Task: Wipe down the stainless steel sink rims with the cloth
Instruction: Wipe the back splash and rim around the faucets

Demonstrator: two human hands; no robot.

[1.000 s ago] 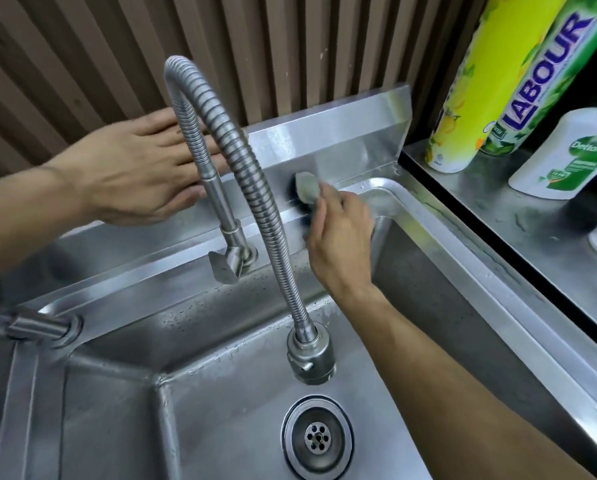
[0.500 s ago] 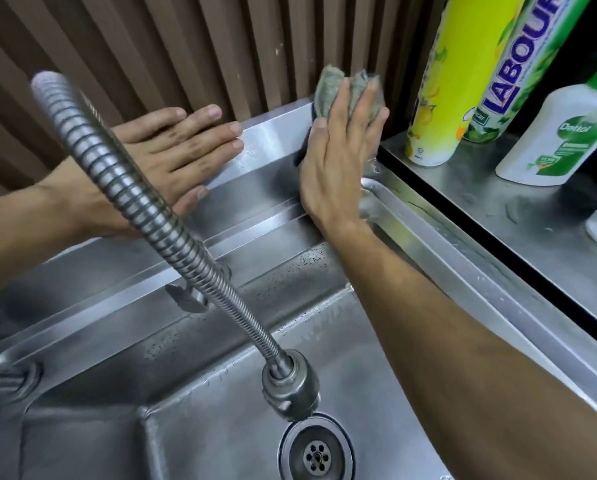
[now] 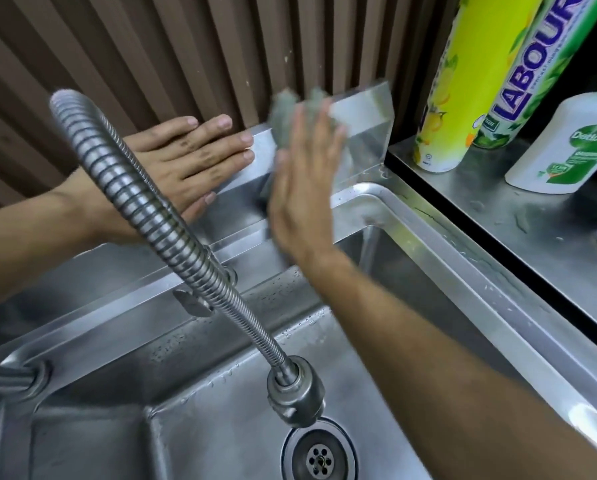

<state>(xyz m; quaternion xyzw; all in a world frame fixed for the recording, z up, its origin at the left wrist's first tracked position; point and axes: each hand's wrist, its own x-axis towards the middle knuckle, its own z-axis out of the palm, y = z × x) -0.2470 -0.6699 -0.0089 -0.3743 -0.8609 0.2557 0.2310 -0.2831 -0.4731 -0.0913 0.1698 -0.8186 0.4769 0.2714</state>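
Observation:
A grey-green cloth [image 3: 283, 112] lies flat against the steel back splash [image 3: 363, 116] of the sink. My right hand [image 3: 304, 181] presses it there with straight fingers, and it looks blurred. The cloth's top edge sticks out above my fingertips. My left hand [image 3: 186, 157] rests flat with straight fingers on the splash's top edge, just left of the cloth. The sink's right rim [image 3: 463, 258] runs toward me and carries water drops.
A flexible steel tap hose [image 3: 158, 216] arcs across the view in front of my left wrist, its head over the drain [image 3: 319, 459]. On the steel shelf [image 3: 532, 237] at right stand a yellow spray can [image 3: 470, 81], a green bottle [image 3: 539, 71] and a white bottle [image 3: 567, 143].
My right hand lifted the cloth from the low back rim onto the splash, then slid it left toward my left hand. The left hand stayed on the splash's top.

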